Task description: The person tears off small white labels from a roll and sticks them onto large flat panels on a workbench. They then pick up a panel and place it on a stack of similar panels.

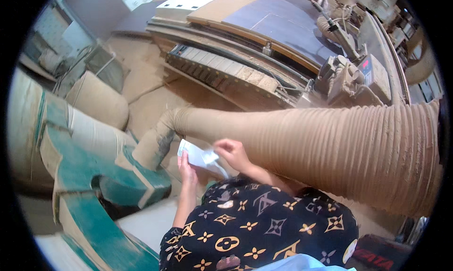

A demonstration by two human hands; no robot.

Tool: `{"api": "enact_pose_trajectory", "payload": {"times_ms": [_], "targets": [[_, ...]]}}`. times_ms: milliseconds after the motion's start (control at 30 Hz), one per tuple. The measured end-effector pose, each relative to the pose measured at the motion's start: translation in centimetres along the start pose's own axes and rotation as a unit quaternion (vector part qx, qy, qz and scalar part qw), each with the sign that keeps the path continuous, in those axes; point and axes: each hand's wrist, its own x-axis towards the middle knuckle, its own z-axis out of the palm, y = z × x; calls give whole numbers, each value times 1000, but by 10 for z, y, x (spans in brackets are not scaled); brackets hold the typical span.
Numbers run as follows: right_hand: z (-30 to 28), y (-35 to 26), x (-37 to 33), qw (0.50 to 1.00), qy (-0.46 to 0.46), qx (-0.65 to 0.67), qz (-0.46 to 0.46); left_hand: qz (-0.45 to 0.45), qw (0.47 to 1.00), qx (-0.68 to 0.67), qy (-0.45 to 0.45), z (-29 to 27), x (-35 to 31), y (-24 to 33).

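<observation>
My left hand (187,171) grips a white paper sheet (196,157) by its left end, thumb on top. The sheet looks like a label strip with faint print at its left edge, and its right end hangs down toward my dark patterned clothing. Just right of the sheet, my right hand (234,155) is closed with the fingers curled and pressed together. Its fingertips are slightly blurred beside a pale patch on the paper. Whether they pinch a piece of it cannot be made out.
A thick, dusty ribbed hose (302,143) crosses just beyond my hands. It joins a green dust-collector housing (89,162) at left, beside a full cloth sack (99,99). Farther off stands a machine bed (226,73) carrying a grey panel (283,25), with a control box (375,75) at right.
</observation>
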Motion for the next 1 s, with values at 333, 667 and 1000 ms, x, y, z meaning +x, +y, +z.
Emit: {"api": "enact_pose_trajectory", "payload": {"times_ms": [333, 667, 1000], "targets": [[-21, 124, 327, 833, 542, -16, 111, -57, 992, 82, -81, 28, 104, 61], [-413, 152, 454, 701, 524, -473, 101, -116, 986, 114, -33, 73, 200, 38], [-496, 208, 470, 471, 367, -734, 323, -247, 954, 167, -22, 119, 270, 4]]}}
